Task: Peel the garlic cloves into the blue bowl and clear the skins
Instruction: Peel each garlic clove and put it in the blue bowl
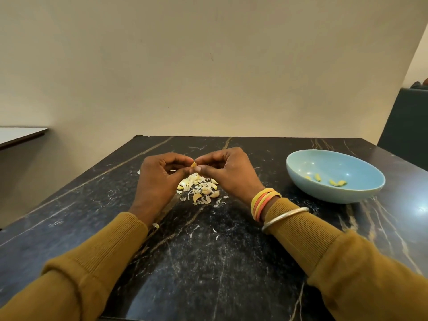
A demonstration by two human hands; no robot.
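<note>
My left hand (159, 179) and my right hand (228, 173) meet above the table, fingertips together. Both pinch one small garlic clove (193, 164) between them. Right below the hands lies a pile of garlic cloves and papery skins (201, 189) on the dark marble table (208, 251). The blue bowl (335, 176) stands to the right, apart from the hands, with several peeled yellowish cloves (326, 179) in it.
Loose skin flakes (155, 225) are scattered on the table toward me. A wall rises just behind the table's far edge. A dark seat back (407, 126) stands at the right, and a white tabletop (18, 134) at the left.
</note>
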